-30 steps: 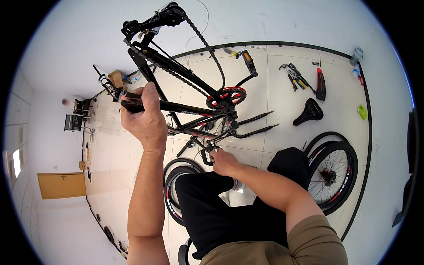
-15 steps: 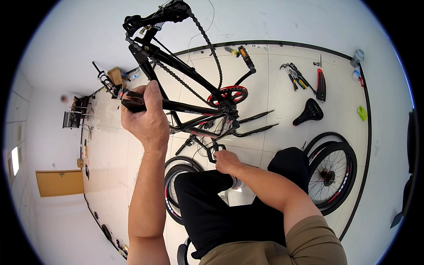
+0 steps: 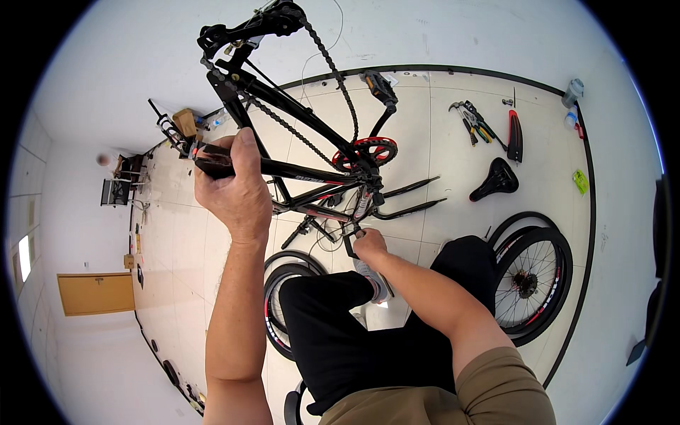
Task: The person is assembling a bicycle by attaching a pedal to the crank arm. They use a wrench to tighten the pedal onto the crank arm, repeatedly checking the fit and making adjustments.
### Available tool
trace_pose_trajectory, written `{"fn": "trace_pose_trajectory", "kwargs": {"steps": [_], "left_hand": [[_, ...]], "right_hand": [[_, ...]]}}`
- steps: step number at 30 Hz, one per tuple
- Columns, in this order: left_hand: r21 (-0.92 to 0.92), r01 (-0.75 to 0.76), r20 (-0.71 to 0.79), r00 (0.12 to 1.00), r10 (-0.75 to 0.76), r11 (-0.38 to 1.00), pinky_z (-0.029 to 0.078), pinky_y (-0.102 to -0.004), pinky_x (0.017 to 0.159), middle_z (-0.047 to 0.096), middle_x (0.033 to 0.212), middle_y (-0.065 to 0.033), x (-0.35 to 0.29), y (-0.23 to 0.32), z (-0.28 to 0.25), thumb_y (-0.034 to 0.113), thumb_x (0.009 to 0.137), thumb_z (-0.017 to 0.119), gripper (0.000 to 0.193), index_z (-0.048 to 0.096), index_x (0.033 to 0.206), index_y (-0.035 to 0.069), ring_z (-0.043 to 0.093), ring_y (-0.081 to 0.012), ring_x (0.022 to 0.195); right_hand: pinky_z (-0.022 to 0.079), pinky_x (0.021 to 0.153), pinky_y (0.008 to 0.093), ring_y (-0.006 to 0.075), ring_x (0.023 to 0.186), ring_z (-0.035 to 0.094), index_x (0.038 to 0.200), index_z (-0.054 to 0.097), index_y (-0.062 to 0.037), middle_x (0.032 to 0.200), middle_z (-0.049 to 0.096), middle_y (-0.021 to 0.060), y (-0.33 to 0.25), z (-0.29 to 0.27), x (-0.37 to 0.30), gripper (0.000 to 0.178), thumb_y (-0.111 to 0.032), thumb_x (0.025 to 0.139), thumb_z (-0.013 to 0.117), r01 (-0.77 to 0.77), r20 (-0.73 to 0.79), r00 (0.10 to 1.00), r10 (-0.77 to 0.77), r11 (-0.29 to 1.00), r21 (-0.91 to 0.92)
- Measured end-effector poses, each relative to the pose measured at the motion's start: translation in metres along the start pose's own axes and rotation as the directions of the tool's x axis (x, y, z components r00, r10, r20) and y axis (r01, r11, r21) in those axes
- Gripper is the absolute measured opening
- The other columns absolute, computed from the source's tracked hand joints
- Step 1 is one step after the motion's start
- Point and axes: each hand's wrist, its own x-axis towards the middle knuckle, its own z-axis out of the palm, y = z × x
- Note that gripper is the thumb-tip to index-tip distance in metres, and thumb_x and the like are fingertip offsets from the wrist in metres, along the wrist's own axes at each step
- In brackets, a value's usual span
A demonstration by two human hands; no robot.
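- Bicycle frame (image 3: 309, 178), black with red: one, without wheels, slanting across the middle ahead of the knees; whether it bears on the floor cannot be told.
- Left hand (image 3: 237, 191): closed firmly round a tube end of the frame, thumb uppermost.
- Right hand (image 3: 370, 245): fingers curled in on the near pedal (image 3: 350, 242) (their far side is hidden).
- Chainring (image 3: 375, 150), red and black, with chain (image 3: 280, 122) hanging slack in one run.
- Step, as judged: turning the crank by hand, frame steadied. A further turn would call for a fixed left grip and a free circle for both pedals.
- Edges: far pedal (image 3: 380, 88) stands out toward the wall strip; near pedal sits close to the shin; left wheel (image 3: 269, 312) lies beside the knee.
- Open room: tiled floor (image 3: 433, 145) between chainring and saddle (image 3: 496, 180).
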Motion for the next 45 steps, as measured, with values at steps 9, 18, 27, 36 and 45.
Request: {"fn": "trace_pose_trajectory", "kwargs": {"steps": [9, 18, 27, 36, 45], "left_hand": [[0.008, -0.006, -0.007, 1.000, 0.006, 1.000, 0.040, -0.0225, 0.059, 0.057, 0.070, 0.0009, 0.002, -0.002, -0.001, 0.021, 0.087, 0.077, 0.027, 0.063, 0.082, -0.001, 0.047, -0.0060, 0.063], [-0.050, -0.027, -0.002, 1.000, 0.027, 0.998, 0.042, -0.0231, 0.061, 0.058, 0.072, 0.0005, 0.002, -0.001, 0.002, 0.019, 0.087, 0.078, 0.025, 0.062, 0.083, -0.001, 0.049, -0.0063, 0.065], [-0.002, -0.059, -0.012, 0.998, 0.059, 0.998, 0.042, -0.0223, 0.061, 0.059, 0.072, 0.0011, 0.000, -0.005, -0.004, 0.018, 0.084, 0.080, 0.025, 0.063, 0.081, 0.001, 0.049, -0.0061, 0.065], [0.018, -0.075, -0.025, 0.997, 0.075, 0.997, 0.042, -0.0232, 0.057, 0.056, 0.066, 0.0012, 0.009, -0.010, 0.004, 0.027, 0.076, 0.085, 0.037, 0.059, 0.076, 0.001, 0.048, -0.0067, 0.062], [0.068, 0.014, 0.001, 1.000, -0.014, 0.998, 0.049, -0.0312, 0.055, 0.063, 0.062, -0.0088, 0.005, 0.011, 0.003, 0.031, 0.078, 0.080, 0.038, 0.062, 0.075, -0.002, 0.059, -0.0157, 0.055]], "right_hand": [[0.051, 0.087, 0.0452, 0.0396, 0.103, 0.065, 0.109, 0.069, -0.0037, 0.110, 0.069, 0.0211, 0.007, -0.013, 0.012, 0.028, -0.014, 0.087, 0.054, -0.073, -0.115, 0.990, 0.083, 0.993, 0.096], [0.050, 0.081, 0.0374, 0.0283, 0.094, 0.065, 0.106, 0.070, -0.0046, 0.101, 0.070, 0.0152, 0.034, -0.030, 0.038, 0.027, -0.008, 0.087, 0.052, -0.065, -0.230, 0.966, 0.115, 0.974, 0.215], [0.049, 0.083, 0.0337, 0.0212, 0.097, 0.063, 0.110, 0.070, -0.0090, 0.102, 0.069, 0.0078, 0.022, -0.066, 0.022, 0.029, -0.006, 0.088, 0.052, -0.116, -0.269, 0.941, 0.205, 0.942, 0.314], [0.028, 0.037, 0.0268, 0.0114, 0.053, 0.052, 0.119, 0.061, -0.0133, 0.077, 0.056, 0.0036, 0.065, -0.089, 0.079, 0.035, -0.005, 0.092, 0.041, -0.067, -0.317, 0.915, 0.251, 0.868, 0.493], [0.034, 0.042, 0.0246, 0.0120, 0.055, 0.054, 0.135, 0.054, -0.0135, 0.085, 0.058, 0.0063, 0.018, -0.126, 0.031, 0.053, 0.003, 0.086, 0.042, -0.086, -0.238, 0.923, 0.302, 0.765, 0.638]]}}
